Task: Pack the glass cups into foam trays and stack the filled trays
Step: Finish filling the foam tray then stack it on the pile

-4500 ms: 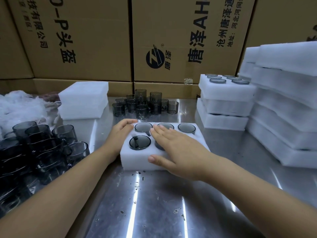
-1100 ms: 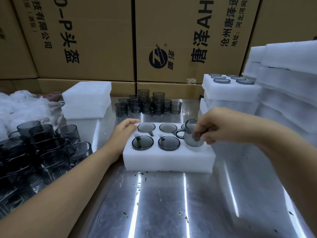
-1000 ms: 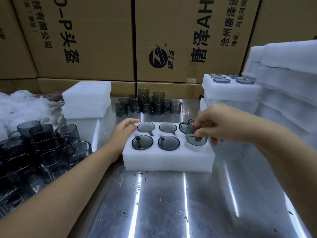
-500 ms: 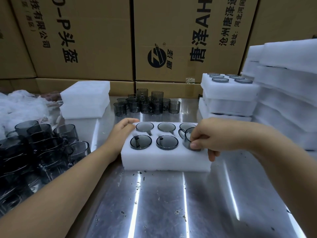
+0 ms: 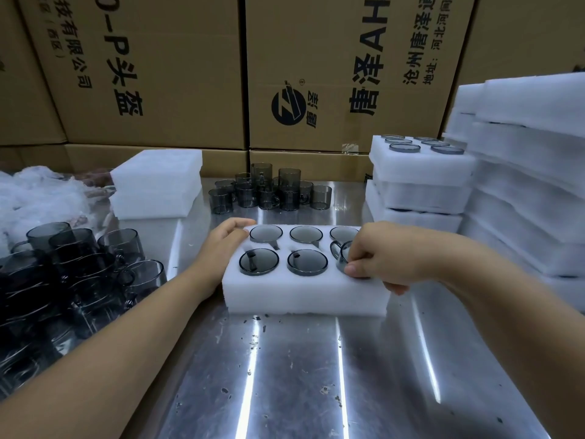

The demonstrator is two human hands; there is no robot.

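**Head camera: the last cup goes into the tray**

At the middle right of the frame, the right hand (image 5: pixel 376 258) has its grip pinched on the rim of a glass cup (image 5: pixel 342 253). The cup sits partway down in the last hole, at the near right corner of the foam tray (image 5: pixel 304 296). Its handle points left. The other five holes each hold a cup. The left hand (image 5: pixel 221 245) holds the tray's left end with its grip curled over the far corner, so the tray does not slide on the bench (image 5: pixel 285 375).

What could go wrong? The handle may miss its little slot in the foam. Then the cup would sit crooked and stick up. A hard push could tear the soft foam or crack the glass. A cup that sticks up would, I think, make the tray wobble once it is stacked on the pile of filled trays (image 5: pixel 421 172) at the upper right.
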